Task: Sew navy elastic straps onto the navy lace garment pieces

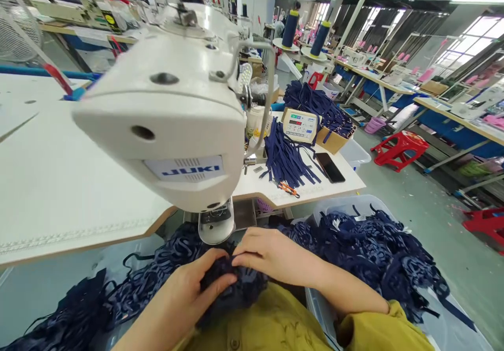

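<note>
A white JUKI sewing machine (165, 125) fills the middle of the view, its head pointing towards me. Just below its front end, my left hand (197, 288) curls around a bunch of dark navy fabric (240, 288), thumb and fingers closing on it. My right hand (263, 254) pinches the same fabric from the right, fingertips close to the left ones. Exactly which piece each hand grips is partly hidden by the bunch. Heaps of navy fabric strips lie on the left (153, 272) and in a clear plastic bin (362, 204) on the right.
On the white worktable (79, 183) are a bundle of navy strips (289, 154), a control panel (301, 125), a phone (329, 167) and small orange-handled snips (289, 189). A cardboard box (334, 138) holds more strips. Red stools (399, 149) stand on the floor at right.
</note>
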Available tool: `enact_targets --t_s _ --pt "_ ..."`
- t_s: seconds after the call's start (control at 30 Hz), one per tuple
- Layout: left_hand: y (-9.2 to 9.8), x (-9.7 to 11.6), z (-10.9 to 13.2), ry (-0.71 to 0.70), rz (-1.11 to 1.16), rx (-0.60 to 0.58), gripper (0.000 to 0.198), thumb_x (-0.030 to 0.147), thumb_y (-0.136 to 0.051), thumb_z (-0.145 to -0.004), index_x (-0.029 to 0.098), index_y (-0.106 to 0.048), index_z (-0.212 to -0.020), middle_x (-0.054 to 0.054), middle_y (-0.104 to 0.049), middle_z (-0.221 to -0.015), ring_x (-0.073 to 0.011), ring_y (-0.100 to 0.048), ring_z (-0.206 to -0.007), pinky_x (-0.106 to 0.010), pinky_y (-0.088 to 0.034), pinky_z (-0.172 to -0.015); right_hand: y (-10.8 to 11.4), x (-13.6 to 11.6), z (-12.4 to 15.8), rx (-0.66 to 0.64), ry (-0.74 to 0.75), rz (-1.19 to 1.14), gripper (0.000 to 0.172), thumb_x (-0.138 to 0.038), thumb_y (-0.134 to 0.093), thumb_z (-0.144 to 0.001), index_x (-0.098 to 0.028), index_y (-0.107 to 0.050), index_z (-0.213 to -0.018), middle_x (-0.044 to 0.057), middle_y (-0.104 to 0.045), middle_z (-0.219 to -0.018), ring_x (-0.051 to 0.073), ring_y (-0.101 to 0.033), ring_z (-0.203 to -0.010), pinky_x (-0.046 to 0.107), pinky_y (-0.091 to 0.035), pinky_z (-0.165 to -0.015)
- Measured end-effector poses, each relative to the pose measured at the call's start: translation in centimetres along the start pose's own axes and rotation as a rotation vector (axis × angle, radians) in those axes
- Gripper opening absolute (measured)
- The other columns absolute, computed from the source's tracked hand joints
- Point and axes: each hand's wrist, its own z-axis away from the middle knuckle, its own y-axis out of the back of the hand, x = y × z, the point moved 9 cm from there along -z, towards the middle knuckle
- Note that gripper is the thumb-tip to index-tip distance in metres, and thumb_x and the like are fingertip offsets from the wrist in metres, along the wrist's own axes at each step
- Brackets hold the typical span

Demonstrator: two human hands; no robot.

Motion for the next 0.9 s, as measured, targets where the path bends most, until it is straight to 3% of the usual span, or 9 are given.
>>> enact_targets --t_s 0.13,0.23,0.33,0.43,0.57,0.63,0.7,0.77,0.9 --pt "4.0 0.2 1.0 -0.054 -0.139 0.326 0.030 0.051 -0.046 -0.088 0.028 -0.060 -0.102 0.004 -0.071 -0.091 -0.0121 -0.068 -0.073 -0.018 -0.050 -0.065 0.8 -0.5 -1.7 0.105 0.055 0.037 0.020 -0.029 -0.049 -0.096 -0.018 -0.065 -0.099 0.003 -0.063 -0.093 0.012 -0.058 -0.093 0.018 -0.043 -0.083" --pt "6.1 1.1 1.6 -0.107 -0.361 0.554 0.034 0.045 -0.037 -0.094 0.024 -0.059 -0.110 -0.002 -0.068 -0.098 -0.0162 -0.067 -0.079 -0.024 -0.050 -0.066 0.9 0.7 -3.4 0.203 -0.017 0.118 0.016 -0.028 -0.049 -0.095 -0.021 -0.063 -0.095 0.002 -0.062 -0.093 0.014 -0.058 -0.089 0.022 -0.044 -0.079" --pt "6.5 3.4 2.4 -0.278 -0.588 0.737 0.033 0.034 -0.040 -0.093 0.021 -0.056 -0.120 -0.008 -0.065 -0.113 -0.0224 -0.061 -0.102 -0.034 -0.044 -0.090 1.0 2.6 -4.2 0.321 -0.156 0.101 0.011 -0.028 -0.051 -0.092 -0.022 -0.059 -0.090 0.002 -0.059 -0.093 0.014 -0.058 -0.082 0.024 -0.044 -0.072" --pt "4.4 4.7 2.4 -0.484 -0.700 0.671 0.041 0.036 -0.049 -0.090 0.020 -0.051 -0.128 -0.006 -0.062 -0.123 -0.0203 -0.054 -0.114 -0.032 -0.033 -0.103 1.0 4.7 -4.0 0.406 -0.272 -0.044 0.008 -0.030 -0.055 -0.089 -0.023 -0.054 -0.093 0.000 -0.058 -0.090 0.015 -0.057 -0.080 0.027 -0.043 -0.072" --pt "2.8 4.1 2.0 -0.475 -0.788 0.590 0.074 0.065 -0.047 -0.082 0.016 -0.043 -0.136 -0.008 -0.060 -0.126 -0.0226 -0.054 -0.115 -0.031 -0.036 -0.098 0.1 7.1 -3.9 0.387 -0.349 -0.332 0.013 -0.031 -0.056 -0.086 -0.022 -0.049 -0.093 -0.003 -0.054 -0.078 0.013 -0.052 -0.072 0.026 -0.042 -0.069" --pt "2.5 4.2 2.2 -0.497 -0.810 0.588 0.082 0.070 -0.041 -0.081 0.014 -0.037 -0.141 -0.010 -0.061 -0.126 -0.0241 -0.054 -0.115 -0.033 -0.036 -0.097 0.0 7.6 -4.0 0.369 -0.338 -0.426 0.009 -0.027 -0.052 -0.087 -0.021 -0.048 -0.092 -0.005 -0.049 -0.072 0.012 -0.048 -0.067 0.025 -0.040 -0.065" --pt "2.4 4.2 2.2 -0.505 -0.841 0.591 0.072 0.060 -0.034 -0.090 0.013 -0.030 -0.144 -0.010 -0.060 -0.127 -0.0245 -0.054 -0.114 -0.035 -0.034 -0.098 0.4 7.7 -4.1 0.382 -0.320 -0.449 0.006 -0.024 -0.048 -0.088 -0.021 -0.047 -0.093 -0.006 -0.047 -0.071 0.012 -0.047 -0.066 0.024 -0.038 -0.065" --pt "2.4 4.3 2.1 -0.490 -0.877 0.608 0.056 0.037 -0.031 -0.096 0.013 -0.025 -0.146 -0.010 -0.061 -0.127 -0.0233 -0.055 -0.113 -0.036 -0.032 -0.099 0.8 7.6 -4.1 0.402 -0.304 -0.418 0.006 -0.023 -0.047 -0.088 -0.021 -0.047 -0.094 -0.005 -0.049 -0.073 0.012 -0.048 -0.068 0.025 -0.038 -0.067" --pt "2.4 4.4 1.7 -0.458 -0.909 0.658 0.058 0.019 -0.037 -0.092 0.011 -0.022 -0.147 -0.011 -0.063 -0.124 -0.0226 -0.058 -0.109 -0.035 -0.030 -0.100 1.2 7.4 -4.2 0.419 -0.307 -0.326 0.008 -0.025 -0.048 -0.088 -0.022 -0.047 -0.096 -0.003 -0.054 -0.080 0.014 -0.052 -0.072 0.027 -0.040 -0.071"
